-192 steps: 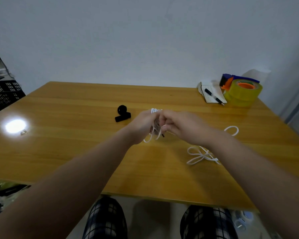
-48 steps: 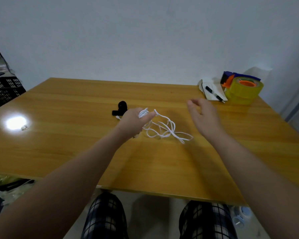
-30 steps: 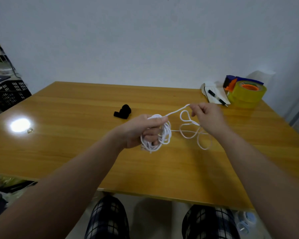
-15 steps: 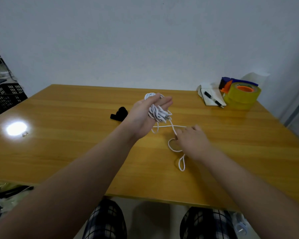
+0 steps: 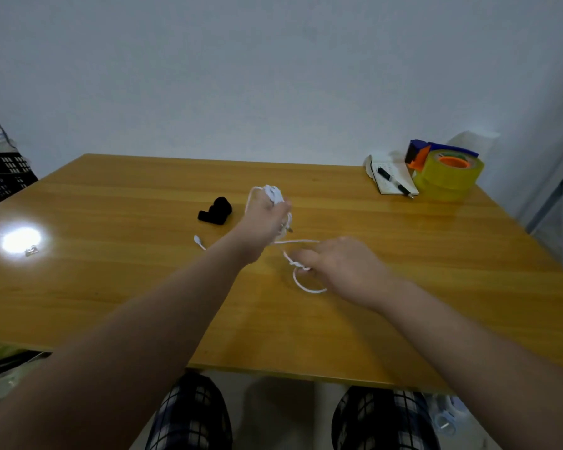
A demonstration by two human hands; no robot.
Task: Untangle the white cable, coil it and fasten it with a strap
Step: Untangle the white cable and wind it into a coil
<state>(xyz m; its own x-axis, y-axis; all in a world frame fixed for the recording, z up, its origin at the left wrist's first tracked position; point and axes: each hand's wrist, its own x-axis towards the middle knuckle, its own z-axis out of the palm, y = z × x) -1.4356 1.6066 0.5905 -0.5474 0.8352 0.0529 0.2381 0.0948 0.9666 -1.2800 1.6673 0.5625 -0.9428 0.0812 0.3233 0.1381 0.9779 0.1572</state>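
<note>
My left hand [image 5: 263, 222] grips a bundle of coiled white cable [image 5: 273, 193] above the middle of the wooden table [image 5: 111, 280]. A strand runs from the bundle to my right hand [image 5: 342, 264], which pinches the cable at a small knot just over the tabletop. Below the knot a loose loop [image 5: 303, 284] lies on the wood. One white plug end [image 5: 198, 241] rests on the table left of my left wrist. The black strap [image 5: 216, 211] lies rolled up to the left of my left hand, apart from it.
At the far right corner sit a small notebook [image 5: 400, 183] with a black pen [image 5: 393, 182] on it and a yellow tape roll [image 5: 447, 177] in a blue and orange dispenser. A small metal bit [image 5: 30, 251] lies near a bright glare at the left. A black crate [image 5: 0, 180] stands beyond the left edge.
My left hand has lowered and closed round the coil. My right hand has shifted slightly right and pinches the knot; the hanging loop now lies flatter on the table.
</note>
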